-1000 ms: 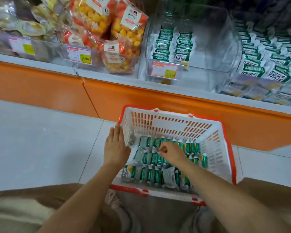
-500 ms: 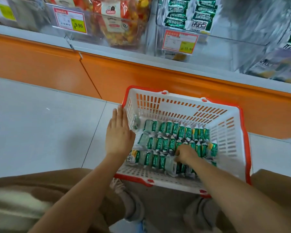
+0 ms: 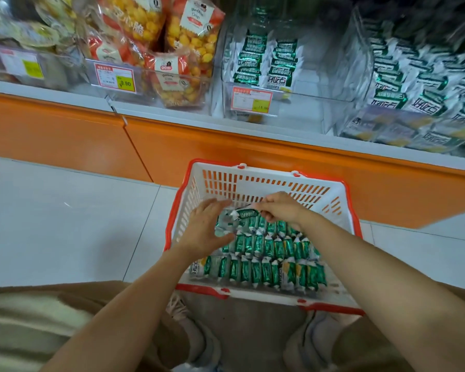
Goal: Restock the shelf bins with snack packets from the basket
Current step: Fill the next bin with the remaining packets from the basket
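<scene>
On grey tiles (image 3: 65,224) below an orange shelf (image 3: 253,154) of clear bins (image 3: 320,84), the right hand (image 3: 279,209) pinches a packet (image 3: 247,214) over the basket (image 3: 253,183), the left hand (image 3: 204,226) spread wide beside it.

I count one basket (image 3: 253,181) toward six o'clock, holding three rows of green packets (image 3: 255,272). The near row has roughly a dozen, and the others overlap too much for me to number. Two hands are over it, the left hand (image 3: 204,229) and the right hand (image 3: 279,208). Across twelve o'clock are four clear bins (image 3: 320,84) and three price tags (image 3: 115,77). At eleven o'clock are at least four orange snack bags (image 3: 172,76). At six o'clock are two shoes (image 3: 199,339).
</scene>
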Demonstrator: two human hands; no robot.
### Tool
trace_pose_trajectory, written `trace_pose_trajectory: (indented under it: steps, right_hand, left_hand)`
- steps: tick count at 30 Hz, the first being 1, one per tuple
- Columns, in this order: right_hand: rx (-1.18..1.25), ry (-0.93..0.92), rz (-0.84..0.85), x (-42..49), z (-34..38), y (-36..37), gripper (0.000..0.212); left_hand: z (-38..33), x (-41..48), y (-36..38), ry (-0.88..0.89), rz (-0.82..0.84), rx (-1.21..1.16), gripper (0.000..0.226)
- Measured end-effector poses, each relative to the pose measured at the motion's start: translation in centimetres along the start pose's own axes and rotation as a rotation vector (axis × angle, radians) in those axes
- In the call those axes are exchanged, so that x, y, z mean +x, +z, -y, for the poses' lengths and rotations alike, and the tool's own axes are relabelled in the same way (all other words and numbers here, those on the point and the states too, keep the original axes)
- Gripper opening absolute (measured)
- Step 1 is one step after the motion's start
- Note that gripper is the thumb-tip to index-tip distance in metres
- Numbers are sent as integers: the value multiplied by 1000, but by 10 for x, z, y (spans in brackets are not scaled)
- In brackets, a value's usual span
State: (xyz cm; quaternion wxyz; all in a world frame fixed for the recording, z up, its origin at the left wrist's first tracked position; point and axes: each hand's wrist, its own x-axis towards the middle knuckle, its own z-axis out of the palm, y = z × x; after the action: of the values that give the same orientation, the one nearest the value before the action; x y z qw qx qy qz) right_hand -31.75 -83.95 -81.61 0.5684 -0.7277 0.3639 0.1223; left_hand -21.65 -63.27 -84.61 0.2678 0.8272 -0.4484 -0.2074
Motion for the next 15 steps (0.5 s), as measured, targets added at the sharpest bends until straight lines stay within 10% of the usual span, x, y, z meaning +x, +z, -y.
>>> trace_pose_trajectory:
  steps: [15]
  right_hand:
    - [-149, -638, -149, -57, 84, -41, 31]
  left_hand:
    - [-71, 30, -63, 23, -287, -428, 18]
